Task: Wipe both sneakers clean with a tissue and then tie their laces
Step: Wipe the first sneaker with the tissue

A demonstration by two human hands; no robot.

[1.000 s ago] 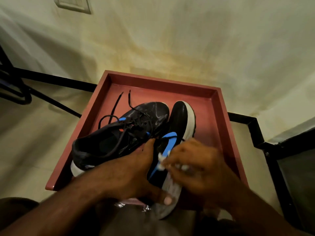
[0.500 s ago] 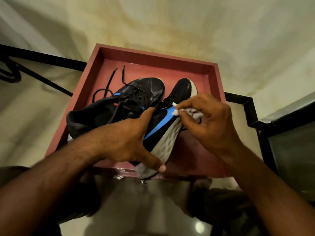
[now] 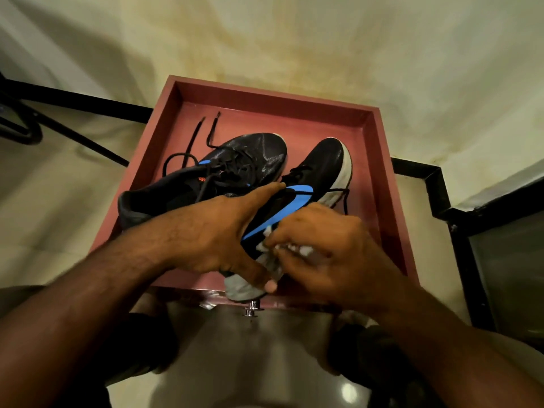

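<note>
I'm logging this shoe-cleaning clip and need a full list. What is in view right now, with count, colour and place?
sneakers: 2, black with blue stripe and white sole. The left sneaker lies in the tray; the right sneaker is tilted on its side, sole facing right, heel over the tray's near edge.
laces: black, untied, ends trailing on the tray floor beyond the left sneaker.
tissue: 1, white, crumpled, against the right sneaker's side.
tray: 1, reddish-brown, low walls, centre of view.
black metal frame: along the floor, left and right of the tray.
wall: cream, stained, behind the tray.
left hand: grips the right sneaker near its heel.
right hand: pinches the tissue.
</note>
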